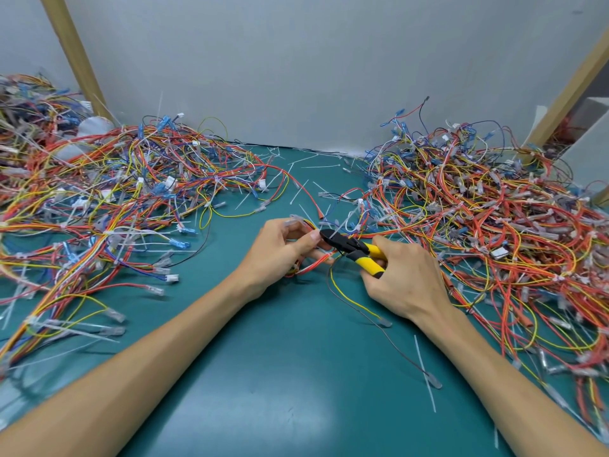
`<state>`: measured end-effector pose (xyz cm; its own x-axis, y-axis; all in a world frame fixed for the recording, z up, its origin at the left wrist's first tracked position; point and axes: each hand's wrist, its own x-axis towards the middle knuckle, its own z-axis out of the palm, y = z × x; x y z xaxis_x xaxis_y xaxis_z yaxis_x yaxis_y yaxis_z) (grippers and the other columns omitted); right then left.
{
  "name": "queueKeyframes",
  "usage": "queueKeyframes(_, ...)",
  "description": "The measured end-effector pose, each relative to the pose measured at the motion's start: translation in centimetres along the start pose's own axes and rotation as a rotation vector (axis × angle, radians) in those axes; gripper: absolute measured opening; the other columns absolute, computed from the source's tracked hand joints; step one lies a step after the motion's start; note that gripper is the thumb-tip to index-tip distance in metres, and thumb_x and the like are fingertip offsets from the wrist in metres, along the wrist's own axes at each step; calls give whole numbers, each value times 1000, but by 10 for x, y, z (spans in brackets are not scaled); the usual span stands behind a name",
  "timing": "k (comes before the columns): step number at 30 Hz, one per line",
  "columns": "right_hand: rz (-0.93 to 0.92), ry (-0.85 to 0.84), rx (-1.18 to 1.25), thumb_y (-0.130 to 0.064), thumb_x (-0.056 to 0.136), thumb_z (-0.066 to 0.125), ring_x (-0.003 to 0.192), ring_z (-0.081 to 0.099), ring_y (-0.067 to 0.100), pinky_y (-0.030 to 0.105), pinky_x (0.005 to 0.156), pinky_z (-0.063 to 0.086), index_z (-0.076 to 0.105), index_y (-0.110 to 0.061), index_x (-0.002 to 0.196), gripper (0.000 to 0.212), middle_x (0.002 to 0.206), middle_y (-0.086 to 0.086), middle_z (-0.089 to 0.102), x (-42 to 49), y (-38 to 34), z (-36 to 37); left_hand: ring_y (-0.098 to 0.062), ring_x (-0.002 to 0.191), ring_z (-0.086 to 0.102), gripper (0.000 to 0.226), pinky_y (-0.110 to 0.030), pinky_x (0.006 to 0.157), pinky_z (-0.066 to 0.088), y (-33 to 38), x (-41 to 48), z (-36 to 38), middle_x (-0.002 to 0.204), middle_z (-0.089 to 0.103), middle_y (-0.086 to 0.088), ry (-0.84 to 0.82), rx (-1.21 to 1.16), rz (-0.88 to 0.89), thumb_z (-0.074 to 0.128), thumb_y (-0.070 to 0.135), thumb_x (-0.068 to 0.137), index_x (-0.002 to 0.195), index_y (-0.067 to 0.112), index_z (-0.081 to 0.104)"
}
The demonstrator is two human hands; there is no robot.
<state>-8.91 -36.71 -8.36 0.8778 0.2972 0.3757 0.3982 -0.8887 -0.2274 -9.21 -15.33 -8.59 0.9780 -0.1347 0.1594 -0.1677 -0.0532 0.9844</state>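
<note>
Head view: left hand point(280, 249) pinched a wire bundle point(313, 263) above the green mat point(296, 374); right hand point(400, 278) gripped yellow-handled cutters point(352, 249), jaws at a white cable tie point(336, 229); risk judged: blade nicking wire insulation or the adjacent thumb if misaligned.

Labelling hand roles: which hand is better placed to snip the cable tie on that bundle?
Right. The right hand grips the yellow-handled cutters, whose black head sits at the white cable tie. The left hand pinches the wire bundle, steadying it.
</note>
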Motion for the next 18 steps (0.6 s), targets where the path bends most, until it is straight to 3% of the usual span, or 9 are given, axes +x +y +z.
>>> queueKeyframes(6, -18, 33, -17, -39, 69, 57, 56, 49, 29, 31, 50, 38, 36, -22, 66, 27, 53, -7, 44, -3, -1, 0, -15, 73, 74, 15, -17, 51, 39, 3, -2, 1, 83, 75, 3, -5, 19, 9, 53, 11, 98, 84, 9, 60)
queueKeyframes(11, -51, 40, -70, -36, 75, 66, 69, 54, 29, 33, 56, 38, 47, -22, 83, 24, 74, -4, 57, -3, -1, 1, -11, 71, 73, 20, -19, 52, 39, 7, -4, 3, 82, 74, 5, -9, 21, -4, 53, 7, 98, 79, 13, 58)
queueKeyframes(15, -46, 33, -45, -35, 73, 61, 61, 48, 27, 33, 53, 41, 45, -22, 75, 22, 64, -6, 51, -1, -3, 0, -14, 71, 74, 18, -19, 54, 40, 7, -4, 2, 83, 73, 4, -1, 7, -6, 52, 6, 98, 81, 9, 57)
queueKeyframes(18, -17, 32, -37, -39, 71, 56, 56, 49, 30, 34, 51, 44, 43, -18, 69, 25, 53, -4, 46, -3, -3, -1, -14, 72, 74, 17, -29, 56, 35, 6, -4, 2, 79, 74, 7, -10, 6, -8, 53, 8, 98, 82, 8, 57)
